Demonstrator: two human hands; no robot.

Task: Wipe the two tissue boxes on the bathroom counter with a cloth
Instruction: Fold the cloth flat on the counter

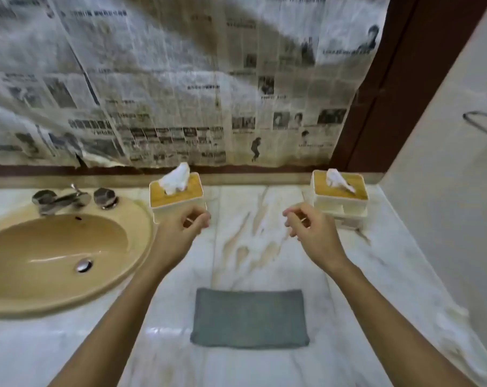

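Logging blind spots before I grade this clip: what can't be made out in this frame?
All in the head view:
- Lower front of the left tissue box: behind the left hand.
- Lower left front of the right tissue box: behind the right hand.
- Newspaper print: too blurred to read.
- Wall rack: cut off by the right edge.
- Dust on either box: too small to tell.
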